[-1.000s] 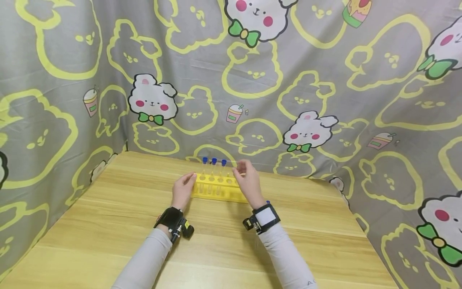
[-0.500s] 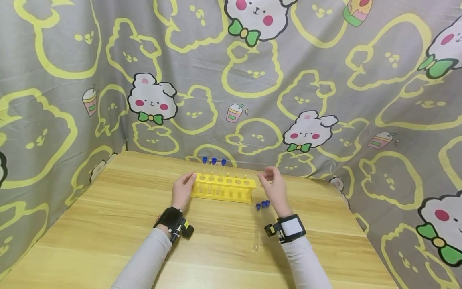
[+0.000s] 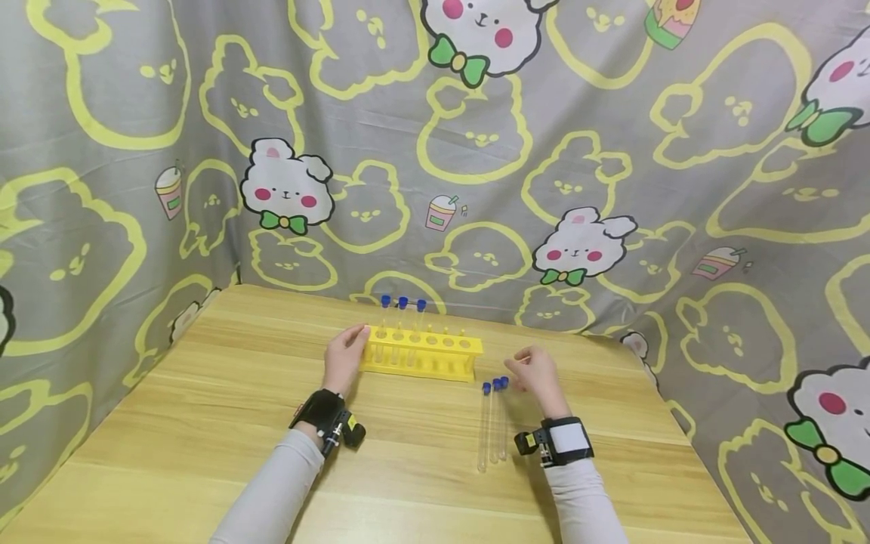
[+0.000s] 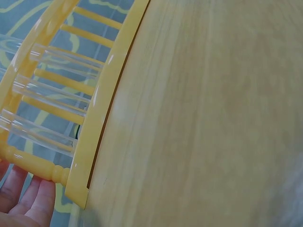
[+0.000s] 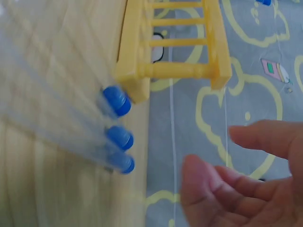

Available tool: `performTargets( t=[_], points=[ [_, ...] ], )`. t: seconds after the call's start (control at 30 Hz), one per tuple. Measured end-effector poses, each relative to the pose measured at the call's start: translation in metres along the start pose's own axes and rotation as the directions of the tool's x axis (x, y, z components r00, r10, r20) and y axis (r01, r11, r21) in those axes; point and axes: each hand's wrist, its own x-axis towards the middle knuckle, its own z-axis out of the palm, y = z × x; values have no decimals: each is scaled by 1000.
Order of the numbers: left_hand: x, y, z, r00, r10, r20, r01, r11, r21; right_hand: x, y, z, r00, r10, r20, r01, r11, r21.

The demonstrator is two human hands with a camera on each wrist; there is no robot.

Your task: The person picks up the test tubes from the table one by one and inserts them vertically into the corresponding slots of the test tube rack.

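Note:
A yellow test tube rack (image 3: 435, 369) stands on the table, with three blue-capped test tubes (image 3: 403, 304) upright in its left holes. My left hand (image 3: 343, 360) holds the rack's left end; in the left wrist view its fingers (image 4: 43, 201) lie against the end post. To the right of the rack, three more test tubes (image 3: 484, 431) lie side by side with their blue caps towards the back. Just beyond those caps hovers my right hand (image 3: 538, 374), holding nothing. In the right wrist view its thumb and fingers are spread apart near the caps (image 5: 119, 137).
The wooden table (image 3: 224, 423) extends around the rack on all sides. A grey patterned curtain (image 3: 381, 136) hangs behind the table and along both its sides. The three holes at the rack's right hold no tubes.
My right hand has moved from the rack's right part rightward and towards me, down to the lying tubes, uncovering them and the rack's right end. The left hand has stayed on the rack.

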Motion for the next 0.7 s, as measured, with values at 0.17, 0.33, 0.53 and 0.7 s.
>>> performTargets(
  t=[0.17, 0.33, 0.53, 0.7],
  points=[
    [0, 0, 0, 1000, -6, 2, 6, 1000, 4, -1, 11, -1, 992, 69, 105, -66, 997, -32],
    [-1, 1, 1, 1000, -3, 4, 3, 1000, 1, 0, 20, 2, 984, 100, 148, -95, 995, -41],
    [-1, -1, 1, 1000, 8, 0, -8, 1000, 4, 1, 28, 7, 983, 98, 155, -86, 993, -82],
    [0, -1, 1, 1000, 2, 0, -2, 1000, 5, 0, 31, 11, 979, 116, 165, -97, 988, -116]
  ],
)
